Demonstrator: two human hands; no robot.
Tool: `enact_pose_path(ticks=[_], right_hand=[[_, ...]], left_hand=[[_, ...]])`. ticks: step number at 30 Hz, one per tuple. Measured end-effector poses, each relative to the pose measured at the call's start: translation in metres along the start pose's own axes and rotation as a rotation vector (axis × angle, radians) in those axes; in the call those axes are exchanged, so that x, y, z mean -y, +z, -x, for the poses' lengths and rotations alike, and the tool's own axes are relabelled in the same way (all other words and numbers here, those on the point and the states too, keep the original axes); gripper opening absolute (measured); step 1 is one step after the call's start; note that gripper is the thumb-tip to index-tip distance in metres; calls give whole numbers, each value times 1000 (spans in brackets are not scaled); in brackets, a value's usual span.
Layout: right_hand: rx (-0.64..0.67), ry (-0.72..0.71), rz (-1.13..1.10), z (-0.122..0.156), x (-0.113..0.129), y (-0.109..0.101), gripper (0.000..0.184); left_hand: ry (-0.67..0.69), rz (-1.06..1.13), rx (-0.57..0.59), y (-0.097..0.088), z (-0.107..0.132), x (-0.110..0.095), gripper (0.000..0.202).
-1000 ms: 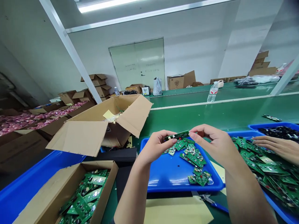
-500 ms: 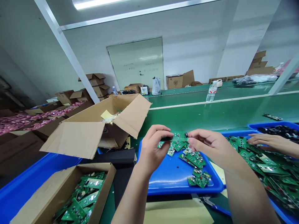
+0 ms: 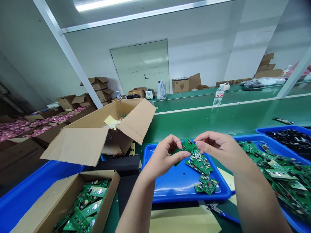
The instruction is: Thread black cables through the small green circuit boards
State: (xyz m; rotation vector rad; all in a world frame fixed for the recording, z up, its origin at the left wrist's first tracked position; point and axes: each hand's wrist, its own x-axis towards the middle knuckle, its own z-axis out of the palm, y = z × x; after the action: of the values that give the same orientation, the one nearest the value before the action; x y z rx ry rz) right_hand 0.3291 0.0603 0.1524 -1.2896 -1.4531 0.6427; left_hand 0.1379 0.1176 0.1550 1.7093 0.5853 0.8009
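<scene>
A green circuit board (image 3: 188,145) with small dark parts is held over the blue tray (image 3: 170,198). My left hand (image 3: 167,153) grips its left end between thumb and fingers. At the board's right corner, the thumb and index finger of my right hand (image 3: 216,145) are pinched together; the exact contact is hard to see. Under the board, several more green circuit boards (image 3: 202,165) lie in a loose pile toward the tray's right side. A small dark bit (image 3: 184,173) lies on the tray floor.
At right, a blue bin (image 3: 252,139) is heaped with boards; behind it another bin (image 3: 289,134) has black parts. Blue-handled cutters (image 3: 224,215) lie below the tray. Cardboard boxes (image 3: 111,194) (image 3: 138,119) stand at left. A water bottle (image 3: 219,95) stands behind.
The board has tilted so its face shows more, and my left hand has turned and lowered slightly. Another person's hand over the right bin has left the view.
</scene>
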Motion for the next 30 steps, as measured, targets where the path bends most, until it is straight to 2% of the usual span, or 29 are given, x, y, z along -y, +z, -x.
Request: enact_pose_path(ticks=[3, 5, 7, 10, 13, 16, 19, 22, 27, 30], right_hand=[[-106, 1, 17, 1, -1, -1, 40], [-109, 23, 17, 0, 1, 2, 44], [-89, 44, -1, -1, 2, 6, 46], [-47, 33, -36, -1, 4, 10, 45], [-3, -50, -29, 1, 3, 10, 34], [-58, -155, 75, 6, 4, 7, 23], [-98, -257, 206, 10, 6, 8, 19], [-89, -344, 283, 12, 7, 11, 24], [-32, -438, 325, 14, 7, 17, 54], [-25, -514, 385, 14, 7, 19, 55]], left_hand=[[30, 85, -125, 2, -2, -1, 38], [18, 150, -178, 3, -4, -1, 47], [-23, 201, -163, 5, -6, -1, 47], [-91, 229, -128, 7, -7, 0, 37], [-146, 214, -101, 10, -5, 0, 30], [-150, 218, -39, 13, -4, -1, 22], [-150, 249, -7, 15, -3, -4, 23], [-150, 266, -8, 17, -2, -6, 25], [-145, 367, 20, 19, -1, -9, 24], [-127, 399, 19, 19, -1, -8, 24]])
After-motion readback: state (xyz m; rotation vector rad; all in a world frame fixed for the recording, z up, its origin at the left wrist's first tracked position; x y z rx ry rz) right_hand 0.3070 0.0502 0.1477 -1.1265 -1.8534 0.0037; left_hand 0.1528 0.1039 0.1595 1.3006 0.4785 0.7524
